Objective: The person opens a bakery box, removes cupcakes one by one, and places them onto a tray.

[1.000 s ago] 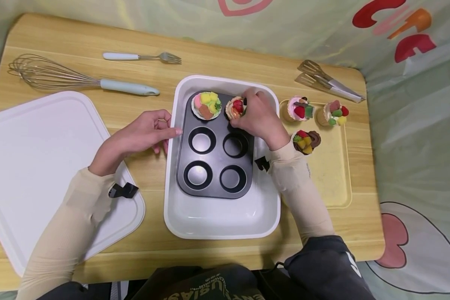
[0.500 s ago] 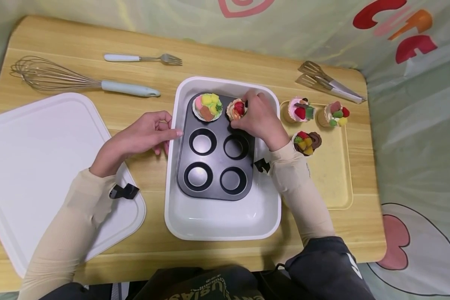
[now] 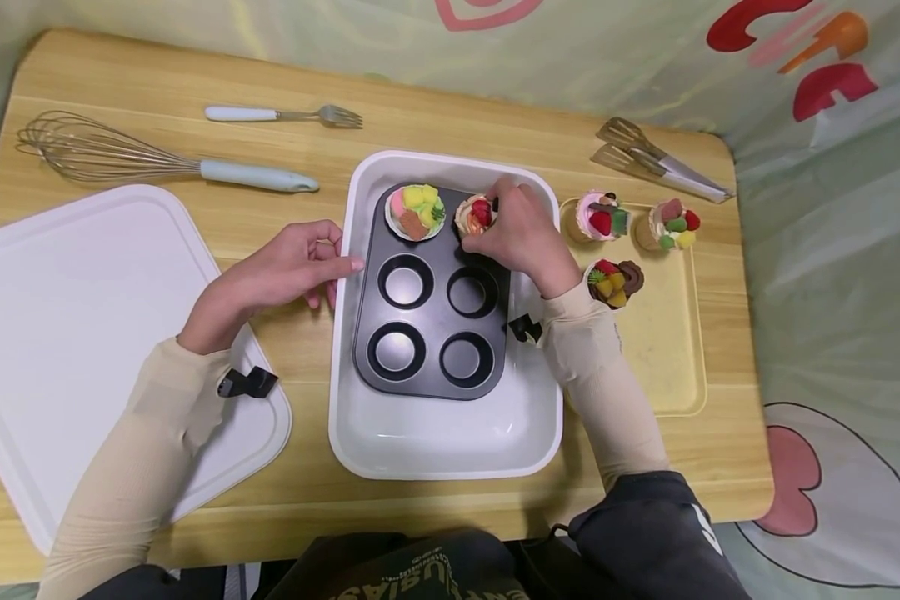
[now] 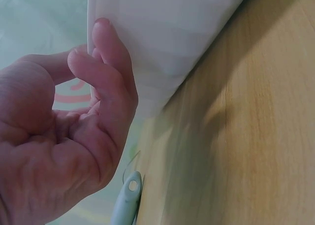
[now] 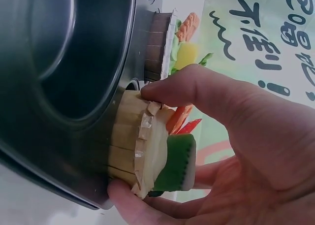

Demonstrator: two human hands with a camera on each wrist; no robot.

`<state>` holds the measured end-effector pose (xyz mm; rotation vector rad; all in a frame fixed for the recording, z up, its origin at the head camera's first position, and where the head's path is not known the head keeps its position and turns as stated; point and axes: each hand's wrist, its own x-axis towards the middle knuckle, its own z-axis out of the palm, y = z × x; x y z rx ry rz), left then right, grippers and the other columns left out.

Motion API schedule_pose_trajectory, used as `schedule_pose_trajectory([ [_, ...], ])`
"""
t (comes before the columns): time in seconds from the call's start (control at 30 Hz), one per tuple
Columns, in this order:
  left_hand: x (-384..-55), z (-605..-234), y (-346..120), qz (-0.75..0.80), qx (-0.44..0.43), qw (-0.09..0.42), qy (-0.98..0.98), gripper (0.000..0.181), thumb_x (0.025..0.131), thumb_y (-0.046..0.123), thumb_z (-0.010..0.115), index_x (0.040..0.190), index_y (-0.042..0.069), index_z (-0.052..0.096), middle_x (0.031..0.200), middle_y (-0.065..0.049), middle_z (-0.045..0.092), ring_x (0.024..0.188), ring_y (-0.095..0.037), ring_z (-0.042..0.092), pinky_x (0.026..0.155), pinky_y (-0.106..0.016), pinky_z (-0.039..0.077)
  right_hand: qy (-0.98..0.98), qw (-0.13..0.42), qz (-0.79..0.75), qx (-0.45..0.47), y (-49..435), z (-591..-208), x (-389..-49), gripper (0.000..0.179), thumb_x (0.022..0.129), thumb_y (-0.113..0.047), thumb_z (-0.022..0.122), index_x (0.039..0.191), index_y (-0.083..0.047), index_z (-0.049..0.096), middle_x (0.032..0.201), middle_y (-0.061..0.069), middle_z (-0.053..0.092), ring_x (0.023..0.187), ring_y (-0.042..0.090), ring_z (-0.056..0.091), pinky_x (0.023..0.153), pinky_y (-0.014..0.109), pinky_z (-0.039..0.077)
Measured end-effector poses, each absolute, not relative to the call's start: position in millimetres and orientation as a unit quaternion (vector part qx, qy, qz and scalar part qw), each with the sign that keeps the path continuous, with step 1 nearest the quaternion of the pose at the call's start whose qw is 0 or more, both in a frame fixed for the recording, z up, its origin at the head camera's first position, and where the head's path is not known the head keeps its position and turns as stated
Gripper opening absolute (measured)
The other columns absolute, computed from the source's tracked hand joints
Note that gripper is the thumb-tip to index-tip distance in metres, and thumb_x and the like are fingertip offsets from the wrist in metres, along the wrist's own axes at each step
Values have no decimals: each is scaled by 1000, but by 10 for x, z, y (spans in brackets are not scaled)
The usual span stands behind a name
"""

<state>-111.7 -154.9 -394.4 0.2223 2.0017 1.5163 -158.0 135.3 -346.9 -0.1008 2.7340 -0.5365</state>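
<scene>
My right hand [image 3: 521, 237] pinches a small toy cupcake [image 3: 472, 215] with red fruit at the back right cup of a dark muffin tin [image 3: 431, 304]. In the right wrist view, thumb and fingers hold the cupcake's pale pleated case [image 5: 127, 136], which stands out of the tin; its base is partly hidden. Another cupcake [image 3: 416, 212], topped with yellow, pink and brown pieces, sits in the back left cup. The tin lies inside a white basin [image 3: 442, 437]. My left hand [image 3: 288, 262] holds the basin's left rim, thumb over the edge and fingers against the outer wall.
On the right, a yellow tray [image 3: 656, 358] carries three cupcakes. Tongs [image 3: 660, 162] lie behind it. A white board [image 3: 82, 308] covers the left side, with a whisk [image 3: 172, 162] and a fork [image 3: 285, 114] beyond it.
The right fingers and the cupcake have shifted very slightly at the back right cup. The left hand, basin and tin stay as they were.
</scene>
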Motion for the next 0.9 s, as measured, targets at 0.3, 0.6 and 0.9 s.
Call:
schedule_pose_trajectory([
  [0.3,-1121,-3931,-1537,573,84,307,756,23,98,19,65,101,2,49,67,-14,64,55,-32,60,48,-31,50,968,168,-185,-23,1376,-3444,-1580,61,79,-28,78,123,5,54,114,18,56,106,29,49,89,38,47],
  [0.6,-1117,-3931,-1534,572,87,306,756,24,99,19,64,103,1,50,67,-12,64,56,-33,61,48,-31,51,965,159,-209,-22,1394,-3301,-1517,63,81,-31,77,127,5,52,116,18,57,105,30,51,88,40,48],
  [0.9,-1105,-3921,-1548,577,77,309,752,24,98,19,65,102,2,49,67,-12,64,58,-32,62,48,-31,51,962,170,-215,2,1462,-3052,-1404,66,83,-35,74,131,2,49,119,18,52,106,30,48,86,40,46],
])
